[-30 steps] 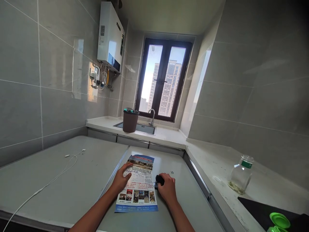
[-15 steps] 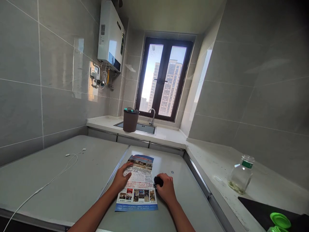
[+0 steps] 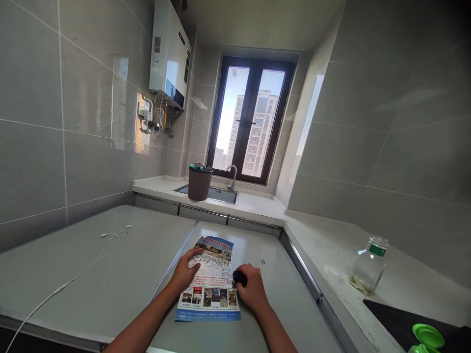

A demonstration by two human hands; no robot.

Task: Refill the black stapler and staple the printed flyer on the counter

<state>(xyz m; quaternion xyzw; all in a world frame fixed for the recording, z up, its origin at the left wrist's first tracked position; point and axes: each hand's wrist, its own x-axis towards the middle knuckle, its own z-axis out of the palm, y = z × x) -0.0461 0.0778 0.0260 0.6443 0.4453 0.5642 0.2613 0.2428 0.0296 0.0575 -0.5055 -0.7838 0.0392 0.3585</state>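
A printed leaflet [image 3: 211, 282] with blue borders and small photos lies on the pale grey tabletop. My left hand [image 3: 186, 269] rests over its left edge, thumb and fingers spread apart on the paper. My right hand [image 3: 253, 284] is closed round a small black stapler [image 3: 240, 278], whose front end meets the leaflet's right edge. The stapler's rear is hidden in my palm. Two small strips that look like staples [image 3: 262, 262] lie just beyond my right hand.
A white cable [image 3: 83, 272] trails across the left of the table [image 3: 147, 245]. A glass jar [image 3: 369, 267] stands on the right counter, near a green lid [image 3: 429, 336]. Behind, a brown bin [image 3: 199, 185] stands by the sink [image 3: 224, 196] and tap [image 3: 232, 177].
My right hand has moved slightly left with the stapler, bringing its front end onto the leaflet's right edge. My left hand has stayed in place.
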